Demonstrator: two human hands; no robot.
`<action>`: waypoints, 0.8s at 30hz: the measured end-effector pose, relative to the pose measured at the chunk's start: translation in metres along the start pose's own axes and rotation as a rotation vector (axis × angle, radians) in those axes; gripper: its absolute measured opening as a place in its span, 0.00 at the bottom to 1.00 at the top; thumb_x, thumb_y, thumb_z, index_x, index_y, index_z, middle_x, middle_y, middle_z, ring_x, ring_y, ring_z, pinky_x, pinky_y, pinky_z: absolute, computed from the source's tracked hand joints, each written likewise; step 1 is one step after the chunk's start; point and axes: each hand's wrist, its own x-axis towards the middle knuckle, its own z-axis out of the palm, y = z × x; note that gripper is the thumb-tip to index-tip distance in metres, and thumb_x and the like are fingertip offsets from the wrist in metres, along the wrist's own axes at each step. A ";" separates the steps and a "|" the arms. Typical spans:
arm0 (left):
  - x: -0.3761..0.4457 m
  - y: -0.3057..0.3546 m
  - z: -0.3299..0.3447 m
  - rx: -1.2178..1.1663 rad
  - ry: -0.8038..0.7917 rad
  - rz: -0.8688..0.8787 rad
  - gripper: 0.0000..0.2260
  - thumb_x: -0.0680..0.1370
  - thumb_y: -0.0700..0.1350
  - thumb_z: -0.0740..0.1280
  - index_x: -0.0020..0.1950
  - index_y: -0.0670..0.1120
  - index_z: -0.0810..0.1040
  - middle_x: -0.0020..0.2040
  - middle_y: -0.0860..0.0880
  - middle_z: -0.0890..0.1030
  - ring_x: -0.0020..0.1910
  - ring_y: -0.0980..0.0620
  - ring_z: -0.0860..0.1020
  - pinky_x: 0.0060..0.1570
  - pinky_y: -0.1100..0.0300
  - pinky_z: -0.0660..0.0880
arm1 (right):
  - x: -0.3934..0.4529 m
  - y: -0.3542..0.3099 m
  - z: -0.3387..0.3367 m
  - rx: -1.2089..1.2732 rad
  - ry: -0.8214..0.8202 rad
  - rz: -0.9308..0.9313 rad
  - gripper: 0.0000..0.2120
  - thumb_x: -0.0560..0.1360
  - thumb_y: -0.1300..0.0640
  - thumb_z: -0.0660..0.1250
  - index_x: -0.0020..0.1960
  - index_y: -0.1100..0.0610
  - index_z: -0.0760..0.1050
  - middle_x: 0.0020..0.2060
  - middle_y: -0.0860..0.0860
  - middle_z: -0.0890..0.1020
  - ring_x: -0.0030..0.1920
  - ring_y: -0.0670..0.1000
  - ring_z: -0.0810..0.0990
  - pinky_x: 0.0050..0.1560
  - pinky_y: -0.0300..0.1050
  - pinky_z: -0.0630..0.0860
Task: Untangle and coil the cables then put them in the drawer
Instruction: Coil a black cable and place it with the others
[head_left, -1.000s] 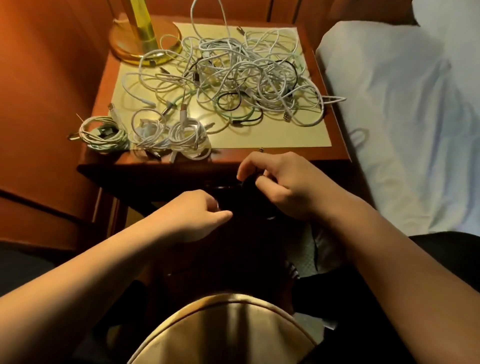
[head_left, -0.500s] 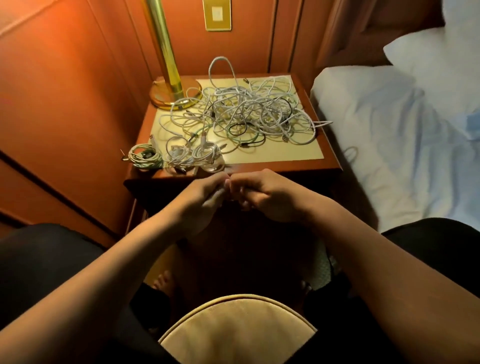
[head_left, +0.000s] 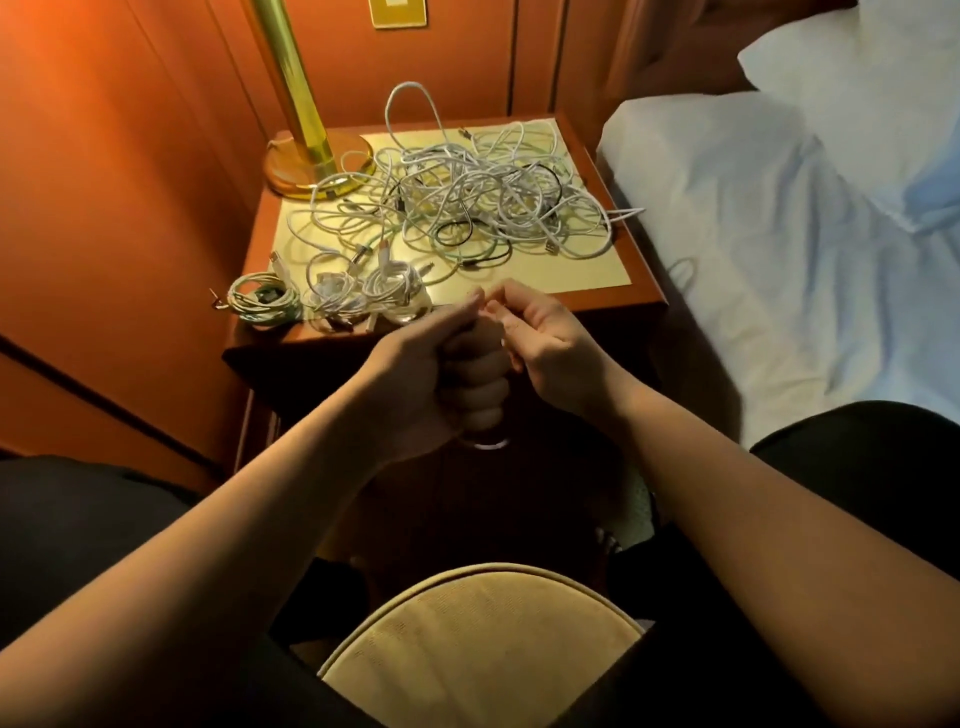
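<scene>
1. Both hands have risen from below the table's front edge to just above it, and the head view has tipped up to take in more wall and the lamp post. I read this as one cable now being wound, with most of the work still ahead.
2. Tangled cables (head_left: 467, 202) lie in a big heap across the table (head_left: 613, 306), at 12 o'clock from my hands and well apart from them.
3. Three coiled cables (head_left: 332, 296) sit at the table's front-left corner, at 10 o'clock, near my left hand.
4. My left hand (head_left: 436, 374) is fisted round a white cable (head_left: 485, 443); a loop shows under the fist.
5. My right hand (head_left: 540, 332), fingers curled, pinches near the left thumb tip; I judge it holds the cable's end.
6. I see no drawer.
</scene>
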 end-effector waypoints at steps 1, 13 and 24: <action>0.002 0.003 -0.001 -0.060 0.006 0.052 0.18 0.83 0.55 0.55 0.34 0.51 0.59 0.30 0.52 0.55 0.27 0.54 0.53 0.28 0.58 0.53 | 0.003 0.007 0.006 -0.023 -0.026 0.029 0.12 0.84 0.56 0.59 0.53 0.66 0.73 0.38 0.49 0.78 0.39 0.48 0.76 0.43 0.47 0.73; 0.003 0.018 -0.058 0.416 0.377 0.408 0.18 0.87 0.45 0.52 0.56 0.37 0.79 0.52 0.41 0.83 0.56 0.45 0.82 0.65 0.52 0.76 | 0.002 0.017 0.036 -0.636 -0.207 -0.019 0.15 0.84 0.49 0.58 0.42 0.55 0.73 0.33 0.50 0.78 0.33 0.51 0.75 0.38 0.58 0.73; 0.010 0.015 -0.062 1.139 0.426 0.317 0.15 0.85 0.47 0.58 0.50 0.47 0.84 0.45 0.56 0.85 0.46 0.60 0.81 0.50 0.62 0.76 | 0.002 -0.006 0.006 -0.802 0.021 -0.386 0.09 0.83 0.53 0.63 0.54 0.57 0.78 0.39 0.48 0.81 0.36 0.51 0.80 0.35 0.54 0.79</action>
